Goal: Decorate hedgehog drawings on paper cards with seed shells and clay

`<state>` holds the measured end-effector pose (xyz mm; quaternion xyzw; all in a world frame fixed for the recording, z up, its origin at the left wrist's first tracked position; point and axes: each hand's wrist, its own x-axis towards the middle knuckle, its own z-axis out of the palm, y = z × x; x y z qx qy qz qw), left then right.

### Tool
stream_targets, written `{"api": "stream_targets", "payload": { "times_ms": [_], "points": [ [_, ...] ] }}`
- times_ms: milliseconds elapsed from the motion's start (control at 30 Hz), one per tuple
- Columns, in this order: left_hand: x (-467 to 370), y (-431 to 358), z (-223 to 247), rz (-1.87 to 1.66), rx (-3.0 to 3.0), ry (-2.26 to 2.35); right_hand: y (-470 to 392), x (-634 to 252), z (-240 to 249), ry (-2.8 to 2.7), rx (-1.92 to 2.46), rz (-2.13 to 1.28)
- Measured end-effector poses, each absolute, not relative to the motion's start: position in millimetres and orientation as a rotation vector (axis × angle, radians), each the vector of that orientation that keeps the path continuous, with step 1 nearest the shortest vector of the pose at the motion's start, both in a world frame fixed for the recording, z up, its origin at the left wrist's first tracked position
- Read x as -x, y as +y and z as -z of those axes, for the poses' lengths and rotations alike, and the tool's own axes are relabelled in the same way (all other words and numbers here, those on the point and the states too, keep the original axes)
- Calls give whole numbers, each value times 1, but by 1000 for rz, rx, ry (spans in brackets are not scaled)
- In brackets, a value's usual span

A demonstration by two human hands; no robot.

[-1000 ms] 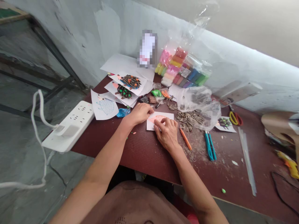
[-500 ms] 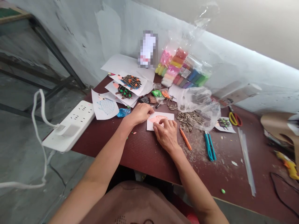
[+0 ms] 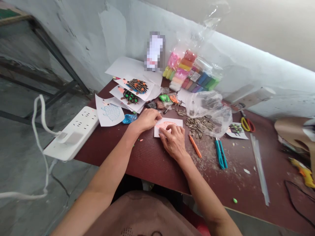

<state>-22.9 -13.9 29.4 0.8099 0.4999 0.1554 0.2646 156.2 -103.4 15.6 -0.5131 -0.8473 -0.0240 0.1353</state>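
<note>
A small white paper card (image 3: 156,133) with an orange hedgehog drawing (image 3: 167,124) lies on the dark red table in front of me. My left hand (image 3: 149,119) rests at the card's upper left corner, fingers curled and pressed together; anything in them is hidden. Bent over the drawing, my right hand (image 3: 175,141) has thumb and fingertips drawn together low on the card, and whatever they pinch is too small to make out. A heap of striped sunflower seeds (image 3: 199,126) lies right of the card, with an orange marker (image 3: 195,146) just below it.
Finished seed hedgehogs on paper (image 3: 136,86) and a blue hedgehog drawing (image 3: 112,112) lie left. Coloured clay packs (image 3: 194,73) lean at the wall. A teal-handled tool (image 3: 220,154), scissors (image 3: 247,124), clear sticks (image 3: 260,170) and a yellow glue gun (image 3: 305,172) lie right; a power strip (image 3: 73,131) left.
The right hand's fingertips have shifted slightly to the left over the drawing. The left hand stays at the card's corner; the whole view has drifted a little.
</note>
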Motion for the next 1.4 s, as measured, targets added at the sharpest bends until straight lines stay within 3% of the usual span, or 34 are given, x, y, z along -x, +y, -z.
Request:
{"api": "stream_targets", "payload": {
  "times_ms": [1400],
  "points": [
    [23,-14,-31,-404,-2188,1344,-103,-157,-17,-2378,1581,119]
  ]
}}
